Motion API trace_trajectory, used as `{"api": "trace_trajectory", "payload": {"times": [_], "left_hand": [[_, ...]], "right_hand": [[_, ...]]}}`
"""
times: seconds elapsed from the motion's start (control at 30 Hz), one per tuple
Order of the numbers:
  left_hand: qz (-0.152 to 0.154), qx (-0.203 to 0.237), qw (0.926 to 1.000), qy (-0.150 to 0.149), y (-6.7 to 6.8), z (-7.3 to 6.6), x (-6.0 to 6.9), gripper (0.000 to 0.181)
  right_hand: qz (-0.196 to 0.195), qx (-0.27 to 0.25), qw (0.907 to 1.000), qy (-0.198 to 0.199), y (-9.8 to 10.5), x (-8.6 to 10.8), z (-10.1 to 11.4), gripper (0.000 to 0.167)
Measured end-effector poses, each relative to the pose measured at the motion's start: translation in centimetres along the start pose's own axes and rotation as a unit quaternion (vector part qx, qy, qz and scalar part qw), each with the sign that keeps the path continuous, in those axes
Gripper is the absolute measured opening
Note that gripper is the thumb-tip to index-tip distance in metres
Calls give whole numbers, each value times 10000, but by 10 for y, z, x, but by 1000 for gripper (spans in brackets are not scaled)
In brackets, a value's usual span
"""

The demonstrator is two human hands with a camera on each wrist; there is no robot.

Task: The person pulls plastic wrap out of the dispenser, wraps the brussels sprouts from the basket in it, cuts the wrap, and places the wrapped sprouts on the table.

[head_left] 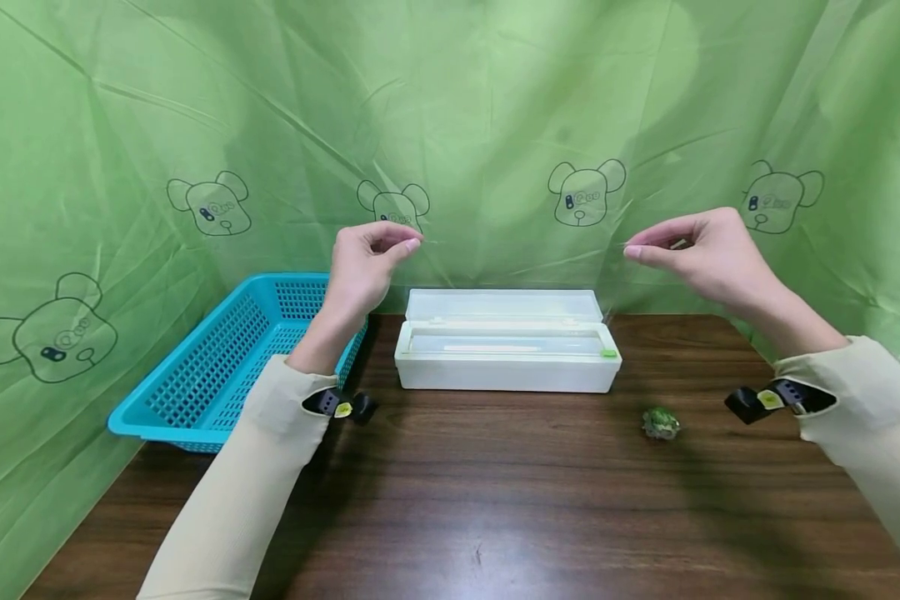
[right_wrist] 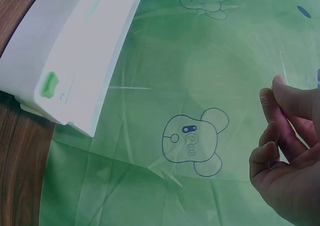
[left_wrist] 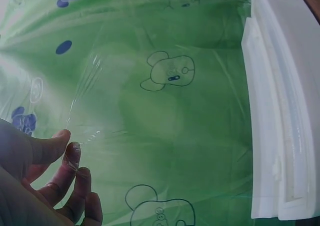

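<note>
The left hand [head_left: 361,265] and right hand [head_left: 720,257] pinch the clear, thin plastic film [left_wrist: 87,81] well apart, seemingly to keep it taut, above the open, white, oblong plastic box [head_left: 506,373] on the brown wooden table [head_left: 480,475].

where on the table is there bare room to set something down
The widest patch of table is in front of the white box, left of the small green item; a smaller one lies right of the box. It's crowded back left, where the blue basket nears the box.
</note>
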State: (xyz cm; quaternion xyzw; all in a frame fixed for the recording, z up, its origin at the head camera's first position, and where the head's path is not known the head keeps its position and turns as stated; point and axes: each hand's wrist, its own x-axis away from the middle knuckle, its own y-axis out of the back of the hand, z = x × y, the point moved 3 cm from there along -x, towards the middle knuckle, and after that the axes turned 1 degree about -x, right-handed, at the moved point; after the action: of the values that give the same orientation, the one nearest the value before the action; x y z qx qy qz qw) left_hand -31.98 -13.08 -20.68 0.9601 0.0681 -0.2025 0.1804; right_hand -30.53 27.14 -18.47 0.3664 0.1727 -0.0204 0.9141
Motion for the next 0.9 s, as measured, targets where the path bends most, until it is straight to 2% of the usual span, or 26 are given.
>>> {"api": "trace_trajectory", "payload": {"times": [0.47, 0.67, 0.9], "left_hand": [[35, 141, 9990, -416, 12, -10, 10, 14], [90, 0, 9989, -459, 16, -16, 21, 13], [270, -55, 9981, -556, 20, -17, 36, 13]], "right_hand": [[-86, -71, 9999, 110, 7, 16, 14, 32], [-226, -59, 9995, 232, 8, 26, 16, 26], [-295, -60, 9992, 262, 5, 52, 15, 20]]}}
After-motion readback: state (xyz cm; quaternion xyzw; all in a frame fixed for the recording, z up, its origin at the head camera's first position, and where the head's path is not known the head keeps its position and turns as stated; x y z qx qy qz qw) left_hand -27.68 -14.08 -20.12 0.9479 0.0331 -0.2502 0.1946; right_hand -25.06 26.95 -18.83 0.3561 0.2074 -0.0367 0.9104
